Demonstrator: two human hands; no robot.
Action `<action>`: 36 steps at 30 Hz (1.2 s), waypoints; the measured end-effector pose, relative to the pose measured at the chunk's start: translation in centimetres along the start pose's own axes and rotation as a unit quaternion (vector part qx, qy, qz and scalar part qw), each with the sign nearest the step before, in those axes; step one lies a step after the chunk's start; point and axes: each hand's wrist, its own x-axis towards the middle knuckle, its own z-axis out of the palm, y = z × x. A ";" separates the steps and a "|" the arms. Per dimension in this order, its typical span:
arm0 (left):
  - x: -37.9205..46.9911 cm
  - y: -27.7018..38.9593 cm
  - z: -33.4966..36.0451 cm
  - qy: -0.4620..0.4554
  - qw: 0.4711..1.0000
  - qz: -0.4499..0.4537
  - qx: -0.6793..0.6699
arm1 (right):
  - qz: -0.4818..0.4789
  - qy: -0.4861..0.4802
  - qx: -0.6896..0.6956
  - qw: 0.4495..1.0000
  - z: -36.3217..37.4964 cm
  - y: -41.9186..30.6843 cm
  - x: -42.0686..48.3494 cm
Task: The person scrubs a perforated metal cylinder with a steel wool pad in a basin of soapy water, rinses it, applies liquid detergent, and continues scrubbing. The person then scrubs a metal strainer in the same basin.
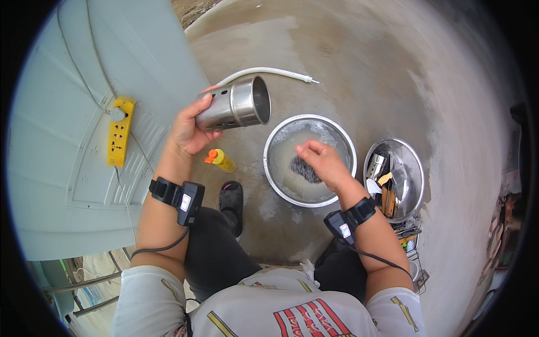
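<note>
My left hand (191, 130) grips a stainless steel utensil holder (242, 103), a cylinder with round holes in its wall. It is tipped on its side, its wide mouth facing right. My right hand (324, 162) is closed on a dark grey scouring pad (306, 169) that hangs below the fingers, above a round metal basin (268, 177). Cloudy water (282, 147) with patches of foam stands in the basin. Between the utensil holder and my foot is a yellow squeeze bottle (224, 161) with an orange cap.
At right, a metal bowl (414, 185) holds wooden-handled utensils and a small metal cylinder. A wire rack (417, 269) with items sits behind it. A white hose (273, 70) lies on the wet concrete floor (337, 88). A yellow power strip (119, 132) is attached to a pale panel on the left.
</note>
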 end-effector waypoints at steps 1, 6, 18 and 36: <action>-0.1 0.4 -1.3 -0.024 1.000 0.001 0.005 | 0.007 -0.026 -0.059 0.998 0.8 0.6 0.5; 0.2 0.0 -8.2 -0.048 0.992 -0.008 -0.121 | 0.025 -0.082 -0.267 0.960 5.5 3.0 3.2; -0.2 -5.0 -17.0 -0.130 0.980 0.030 -0.149 | 0.017 -0.161 -0.475 0.865 16.6 7.5 12.6; 0.2 -14.2 -26.1 0.121 0.952 -0.109 -0.258 | -0.080 -0.117 -0.299 0.944 20.1 15.2 18.3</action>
